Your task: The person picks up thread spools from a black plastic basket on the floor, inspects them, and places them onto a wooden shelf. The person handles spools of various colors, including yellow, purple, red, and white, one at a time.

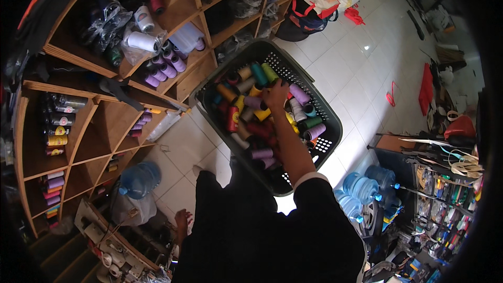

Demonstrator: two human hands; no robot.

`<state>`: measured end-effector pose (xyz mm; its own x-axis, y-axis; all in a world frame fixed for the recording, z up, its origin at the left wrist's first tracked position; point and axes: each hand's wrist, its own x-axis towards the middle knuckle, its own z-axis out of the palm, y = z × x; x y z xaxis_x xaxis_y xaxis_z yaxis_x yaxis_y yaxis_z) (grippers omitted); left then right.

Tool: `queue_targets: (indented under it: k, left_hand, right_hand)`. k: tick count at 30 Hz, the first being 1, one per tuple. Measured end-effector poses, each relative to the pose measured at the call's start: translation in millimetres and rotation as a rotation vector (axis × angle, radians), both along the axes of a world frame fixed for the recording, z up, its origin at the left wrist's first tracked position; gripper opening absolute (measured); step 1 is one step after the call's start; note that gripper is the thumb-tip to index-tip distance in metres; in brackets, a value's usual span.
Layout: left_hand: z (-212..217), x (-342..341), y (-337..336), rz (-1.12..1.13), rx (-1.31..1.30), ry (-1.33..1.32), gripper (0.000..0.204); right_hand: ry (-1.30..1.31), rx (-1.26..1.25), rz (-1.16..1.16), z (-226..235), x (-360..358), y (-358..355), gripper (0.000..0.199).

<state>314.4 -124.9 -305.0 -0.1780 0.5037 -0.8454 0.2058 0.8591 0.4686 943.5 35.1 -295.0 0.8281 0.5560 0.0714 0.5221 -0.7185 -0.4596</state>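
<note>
Head view: 1 right grip (275, 97) touches spools (300, 94) in 1 basket (285, 63).

We see one blue water bottle (141, 181) near a whitish plastic bag (137, 211). On the right we find more blue bottles (361, 186) close together, and a red cloth (426, 90) on the white tiled floor (348, 76).

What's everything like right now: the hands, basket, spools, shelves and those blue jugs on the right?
Right hand: in among the spools, grip unclear
Left hand: lowered, nothing visible in it
Basket: uncovered, holding many spools
Spools: jumbled together
Shelves: open-fronted, partly stocked
Blue jugs: capped
</note>
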Motion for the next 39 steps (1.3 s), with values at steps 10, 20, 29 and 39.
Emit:
queue_targets:
  k: [10, 20, 29, 39]
  left_hand:
    - [11, -29, -54, 0.124, -0.16, 0.106, 0.035]
    - [54, -12, -31, 0.135, -0.08, 0.048, 0.036]
    - [42, 12, 11, 0.008, -0.148, 0.058, 0.037]
    - [38, 12, 1, -0.01, -0.174, 0.069, 0.034]
  right_hand:
    - [0.114, -0.347, 0.013, -19, 10, 67, 0.088]
    - [0.2, -0.435, 0.035, 11, 6, 80, 0.075]
    - [0.247, -0.121, 0.109, -36, 1, 42, 0.073]
    - [0.433, -0.042, -0.395, -29, 43, 30, 0.057]
